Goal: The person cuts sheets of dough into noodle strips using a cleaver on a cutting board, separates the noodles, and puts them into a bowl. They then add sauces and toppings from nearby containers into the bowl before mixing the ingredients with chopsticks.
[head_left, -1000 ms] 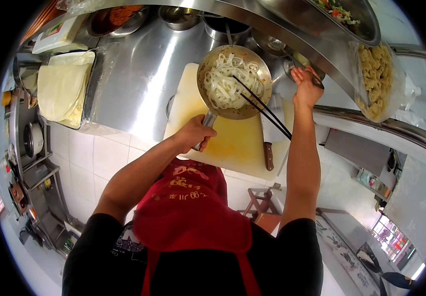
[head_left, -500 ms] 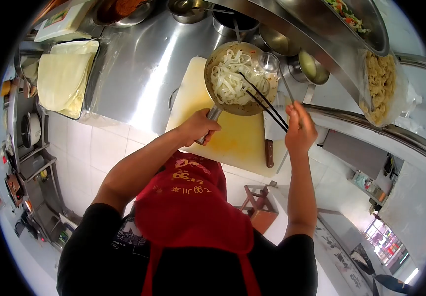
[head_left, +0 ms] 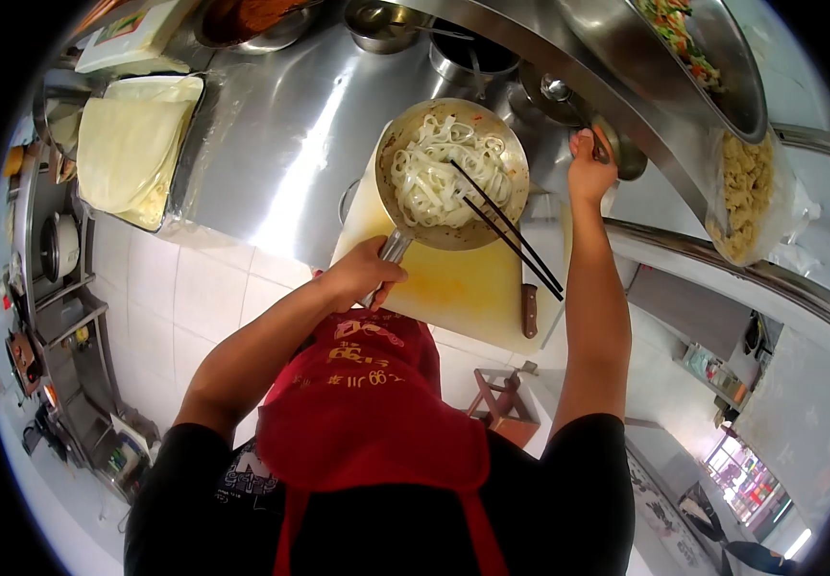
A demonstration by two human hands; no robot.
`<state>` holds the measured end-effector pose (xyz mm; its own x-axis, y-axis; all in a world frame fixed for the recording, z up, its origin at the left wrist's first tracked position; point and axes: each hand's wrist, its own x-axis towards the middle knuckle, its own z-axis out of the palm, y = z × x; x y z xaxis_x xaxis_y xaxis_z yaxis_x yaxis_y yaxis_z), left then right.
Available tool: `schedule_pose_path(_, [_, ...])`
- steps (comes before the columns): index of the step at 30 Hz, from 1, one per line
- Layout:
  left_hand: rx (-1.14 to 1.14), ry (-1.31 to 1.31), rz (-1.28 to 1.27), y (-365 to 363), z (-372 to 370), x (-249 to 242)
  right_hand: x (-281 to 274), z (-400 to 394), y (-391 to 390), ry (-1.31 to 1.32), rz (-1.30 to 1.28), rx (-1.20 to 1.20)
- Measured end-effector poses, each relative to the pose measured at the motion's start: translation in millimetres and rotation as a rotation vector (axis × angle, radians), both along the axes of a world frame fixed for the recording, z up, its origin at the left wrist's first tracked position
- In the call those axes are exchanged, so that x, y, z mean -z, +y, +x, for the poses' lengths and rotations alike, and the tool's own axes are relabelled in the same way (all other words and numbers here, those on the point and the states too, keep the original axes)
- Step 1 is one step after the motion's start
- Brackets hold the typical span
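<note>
A: What is left of the pan [head_left: 453,237]?
B: Well out to its left, pale flat sheets [head_left: 127,149] lie stacked on a dark-rimmed tray.
A: And the left hand [head_left: 369,272]?
B: On the near side of the pan, closed around its metal handle. The forearm reaches in diagonally from the near left, with the elbow bent outward and the knuckles toward the handle.
A: Where are the noodles [head_left: 439,178]?
B: Inside the pan, white and loosely heaped. The pan is over the far part of the cutting board [head_left: 453,298].
A: The chopsticks [head_left: 520,245]?
B: Their tips are among the noodles; the thick ends stick out past the pan's near-right rim, with no hand on them. The knife [head_left: 529,312] has its wooden handle nearer the person, to the right of the pan's handle.
A: Now the right hand [head_left: 591,171].
B: Just right of the pan, arm stretched forward, elbow nearly straight, fingers closed on the handle of a ladle [head_left: 555,88]. The ladle's round head is beyond the pan's far-right rim, at a metal bowl [head_left: 541,108].
</note>
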<state>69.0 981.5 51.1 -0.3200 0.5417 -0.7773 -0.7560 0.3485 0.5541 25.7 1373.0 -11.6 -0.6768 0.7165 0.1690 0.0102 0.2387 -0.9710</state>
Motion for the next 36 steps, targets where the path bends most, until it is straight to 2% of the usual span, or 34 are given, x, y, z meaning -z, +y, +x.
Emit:
schedule_pose_path(2, [0.001, 0.005, -0.024, -9.9, 0.0, -7.3, 6.3, -0.5, -1.8, -0.221, -0.186, 0.058])
schedule_pose_path(3, [-0.007, 0.004, -0.028, -17.7, -0.8, -9.5, 9.9, 0.8, -9.1, -0.222, -0.189, 0.050])
schedule_pose_path(5, [0.013, 0.014, -0.038, -27.4, -2.5, -14.1, 16.0, 12.9, -17.3, -0.553, -0.525, -0.038])
schedule_pose_path(9, [-0.014, 0.012, -0.125, -6.4, -3.6, -24.4, -1.5, -3.6, -27.6, -0.544, -0.425, -0.181])
schedule_pose_path(11, [0.038, 0.045, -0.094, -4.0, -3.1, -19.2, -2.7, -33.8, -26.5, -0.505, -0.395, -0.153])
schedule_pose_path(13, [0.021, 0.074, -0.083, -0.3, -0.8, -21.0, -5.4, -60.9, -21.8, -0.619, -0.446, -0.225])
schedule_pose_path(14, [0.024, 0.070, -0.096, 0.0, 0.4, -19.1, 1.8, -70.4, -18.4, -0.616, -0.449, -0.228])
schedule_pose_path(16, [0.024, 0.089, -0.099, 6.2, 4.6, -13.7, 8.0, -83.1, -5.2, -0.581, -0.619, -0.272])
schedule_pose_path(20, [0.017, 0.089, -0.095, 8.0, 7.6, -10.4, 16.2, -82.7, 5.1, -0.388, -0.614, -0.172])
schedule_pose_path(27, [0.019, 0.088, -0.053, 3.7, 2.7, -9.8, -6.8, -28.5, -1.8, -0.284, -0.553, -0.172])
schedule_pose_path(31, [0.036, 0.078, -0.062, -2.0, 3.0, -0.1, -17.4, 2.3, -17.6, -0.203, -0.631, -0.196])
schedule_pose_path(36, [-0.061, 0.091, -0.009, 6.4, 1.1, 2.1, -16.2, 31.5, -25.7, -0.131, -0.708, -0.190])
